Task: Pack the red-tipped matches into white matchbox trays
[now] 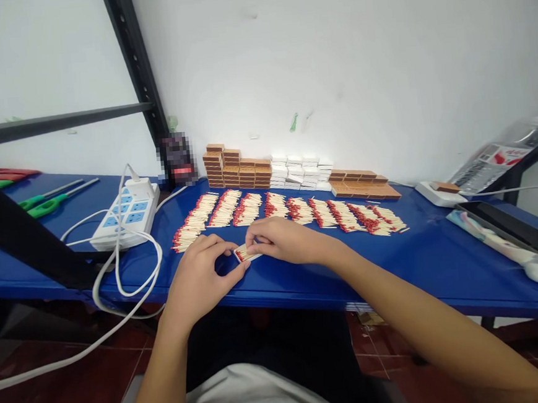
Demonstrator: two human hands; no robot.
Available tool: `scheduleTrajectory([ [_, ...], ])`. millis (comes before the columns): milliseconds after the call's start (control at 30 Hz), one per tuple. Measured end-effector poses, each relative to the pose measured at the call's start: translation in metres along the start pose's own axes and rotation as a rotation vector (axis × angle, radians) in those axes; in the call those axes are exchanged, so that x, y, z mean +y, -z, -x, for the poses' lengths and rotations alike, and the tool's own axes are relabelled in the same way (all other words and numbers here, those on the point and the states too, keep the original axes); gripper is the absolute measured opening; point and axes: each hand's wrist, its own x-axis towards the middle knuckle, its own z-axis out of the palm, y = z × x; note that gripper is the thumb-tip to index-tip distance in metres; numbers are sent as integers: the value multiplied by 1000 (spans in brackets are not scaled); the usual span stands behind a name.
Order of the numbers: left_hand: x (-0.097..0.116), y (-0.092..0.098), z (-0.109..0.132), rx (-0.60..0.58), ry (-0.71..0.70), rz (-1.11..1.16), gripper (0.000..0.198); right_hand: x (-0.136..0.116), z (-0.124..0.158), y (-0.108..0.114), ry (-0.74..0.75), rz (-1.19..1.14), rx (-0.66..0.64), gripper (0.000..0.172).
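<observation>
A small white matchbox tray with red-tipped matches in it lies near the front edge of the blue table. My left hand grips the tray's left end between thumb and fingers. From the right, my right hand reaches over the tray with its fingers pinched together on the matches inside; the fingertips partly hide them. Just beyond the hands, several piles of loose matches lie in a row, red heads mostly toward the left.
Brown matchboxes and white trays are stacked along the wall. A power strip with looping white cables stands at the left, near green-handled tools. At the right are a plastic bottle and a black phone-like slab.
</observation>
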Motion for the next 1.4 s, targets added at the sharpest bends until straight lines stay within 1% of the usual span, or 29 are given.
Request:
scheduleTrajectory([
  [67,0,0,0,-2,-2,0,15,4,-4,-5,-8,-73,35,15],
  [100,-1,0,0,-6,-1,-1,16,8,-5,-7,-24,-88,75,15],
  [200,-1,0,0,-7,8,-11,18,23,-11,-9,-83,-16,188,17],
  [300,-2,0,0,1,10,-18,20,34,-15,-10,-93,63,175,20],
  [400,-2,-1,0,1,4,-16,19,38,-17,-11,-97,77,170,19],
  [567,-2,-1,0,5,6,-16,20,39,-19,-12,-144,56,173,10],
  [733,-2,-1,0,4,7,-14,19,37,-19,-12,-185,73,145,11],
  [833,-2,-2,-1,0,7,-12,18,34,-13,-3,-174,93,155,12],
  [933,-2,-2,-1,2,13,-8,18,26,-4,9,-123,115,165,12],
  [1033,-1,-2,-1,-4,6,-6,17,15,3,15,-69,116,78,14],
  [1100,-1,-1,0,-5,-1,-7,17,8,4,13,-60,104,6,11],
  [1200,-2,-1,0,5,-8,-11,17,2,2,5,-42,37,-39,9],
  [1300,-2,-1,0,2,-12,-10,17,6,-1,1,-33,-89,3,15],
  [1400,-2,-1,0,3,-3,-11,18,16,-4,1,-97,-117,125,16],
])
